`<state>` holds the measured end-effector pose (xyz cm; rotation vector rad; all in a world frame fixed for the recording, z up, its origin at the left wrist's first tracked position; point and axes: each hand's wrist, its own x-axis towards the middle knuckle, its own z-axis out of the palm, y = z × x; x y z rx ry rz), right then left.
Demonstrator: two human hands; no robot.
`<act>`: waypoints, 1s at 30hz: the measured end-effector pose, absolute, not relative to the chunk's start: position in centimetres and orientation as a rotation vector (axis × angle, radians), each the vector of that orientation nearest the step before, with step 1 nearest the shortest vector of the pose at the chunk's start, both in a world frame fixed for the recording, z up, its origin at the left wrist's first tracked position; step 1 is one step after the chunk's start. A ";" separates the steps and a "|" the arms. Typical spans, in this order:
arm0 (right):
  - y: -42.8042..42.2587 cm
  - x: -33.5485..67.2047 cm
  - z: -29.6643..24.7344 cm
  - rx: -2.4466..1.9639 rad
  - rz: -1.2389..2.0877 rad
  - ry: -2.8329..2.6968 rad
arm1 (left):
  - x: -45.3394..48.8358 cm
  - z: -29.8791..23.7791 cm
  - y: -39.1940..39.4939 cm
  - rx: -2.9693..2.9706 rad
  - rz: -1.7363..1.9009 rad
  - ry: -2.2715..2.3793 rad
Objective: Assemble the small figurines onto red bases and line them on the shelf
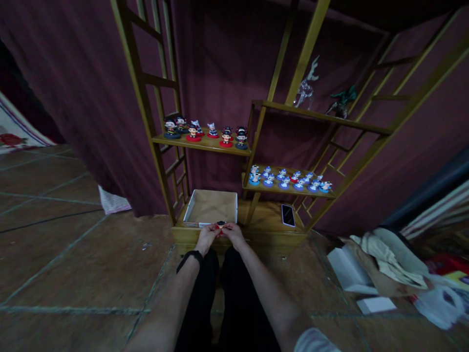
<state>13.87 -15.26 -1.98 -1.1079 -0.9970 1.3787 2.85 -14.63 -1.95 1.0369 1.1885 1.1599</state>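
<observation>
My left hand (207, 235) and my right hand (233, 234) meet in front of me, both closed round a small figurine with a dark top and red base (221, 225). They hover at the front edge of an open white box (191, 208) that stands on the bottom board of a wooden shelf unit (264, 226). A black band sits on my left wrist. My dark-trousered legs lie below the hands.
Several red and dark figurines (208, 133) stand on the left shelf, several blue ones (289, 180) on the lower right shelf. A phone (287, 215) lies on the bottom board. Glass ornaments (306, 85) sit higher up. Boxes, cloth and bags (388, 274) clutter the floor at right.
</observation>
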 end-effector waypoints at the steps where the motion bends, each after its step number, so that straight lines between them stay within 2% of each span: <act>1: -15.3 13.7 -1.8 -1.116 1.371 -0.990 | 2.9 -1.9 -14.6 1.054 1.155 1.201; 11: -14.9 13.9 -1.9 -1.217 1.307 -0.963 | 2.5 -1.6 -14.8 1.360 1.094 1.405; 19: -13.9 14.5 -3.1 -1.244 1.258 -0.955 | 3.5 0.2 -16.1 1.956 0.770 1.786; 25: -14.6 15.1 -2.4 -1.087 1.203 -0.997 | 3.4 1.7 -16.5 2.444 0.761 1.668; 30: -14.4 15.3 -2.6 -1.048 1.108 -1.032 | 3.0 1.8 -16.2 2.537 0.861 1.551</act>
